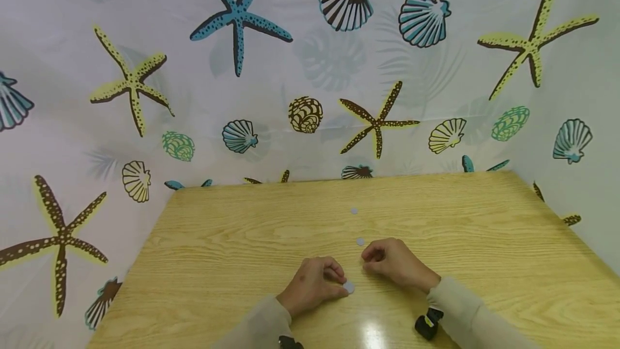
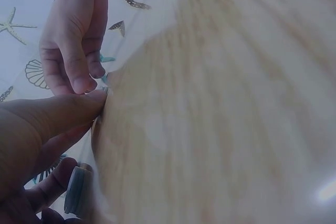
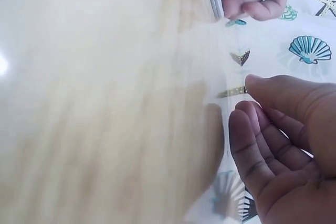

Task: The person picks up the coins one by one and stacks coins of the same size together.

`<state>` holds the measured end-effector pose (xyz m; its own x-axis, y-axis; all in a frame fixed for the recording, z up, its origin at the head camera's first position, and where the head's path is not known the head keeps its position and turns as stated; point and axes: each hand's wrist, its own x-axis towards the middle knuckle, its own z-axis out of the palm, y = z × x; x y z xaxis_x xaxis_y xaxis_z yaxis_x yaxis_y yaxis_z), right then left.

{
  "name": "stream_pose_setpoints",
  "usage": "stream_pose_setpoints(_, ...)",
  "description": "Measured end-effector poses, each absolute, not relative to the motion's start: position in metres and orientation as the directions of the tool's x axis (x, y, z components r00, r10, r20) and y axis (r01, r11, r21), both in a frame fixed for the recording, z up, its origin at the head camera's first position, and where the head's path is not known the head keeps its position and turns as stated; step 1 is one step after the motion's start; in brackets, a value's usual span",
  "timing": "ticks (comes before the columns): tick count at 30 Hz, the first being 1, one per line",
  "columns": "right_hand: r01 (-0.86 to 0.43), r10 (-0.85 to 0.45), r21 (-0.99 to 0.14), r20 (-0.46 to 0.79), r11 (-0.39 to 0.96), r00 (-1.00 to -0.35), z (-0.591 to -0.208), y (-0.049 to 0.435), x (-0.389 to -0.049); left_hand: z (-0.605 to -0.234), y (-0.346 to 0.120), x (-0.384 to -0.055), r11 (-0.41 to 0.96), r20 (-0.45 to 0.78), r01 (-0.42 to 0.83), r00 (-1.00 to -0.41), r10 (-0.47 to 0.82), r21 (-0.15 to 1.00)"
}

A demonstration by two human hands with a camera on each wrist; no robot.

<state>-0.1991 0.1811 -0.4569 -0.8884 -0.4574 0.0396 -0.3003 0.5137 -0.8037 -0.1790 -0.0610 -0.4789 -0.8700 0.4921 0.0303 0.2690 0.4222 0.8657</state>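
My left hand pinches a small stack of white discs at the table surface between thumb and fingers. In the right wrist view the stack of discs shows several thin layers edge-on. A thick blue-grey round piece lies by the left hand's lower fingers; its kind is unclear. My right hand is just right of the stack, its fingers bent loosely and holding nothing. In the right wrist view its thumb stands apart from the fingertips. Beyond it lies a white disc, and farther back another.
The wood-grain table spreads around both hands. A white cloth with printed starfish and shells rises behind and at both sides. A black wrist device hangs by the right sleeve.
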Motion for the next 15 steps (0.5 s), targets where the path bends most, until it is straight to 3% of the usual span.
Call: stream_pose_setpoints(15, -0.264, -0.372, -0.778, 0.042, 0.57, -0.927, -0.461, 0.185, -0.22, -0.478, -0.061, -0.178, 0.403, 0.03, 0.26, -0.868, 0.495, 0.878)
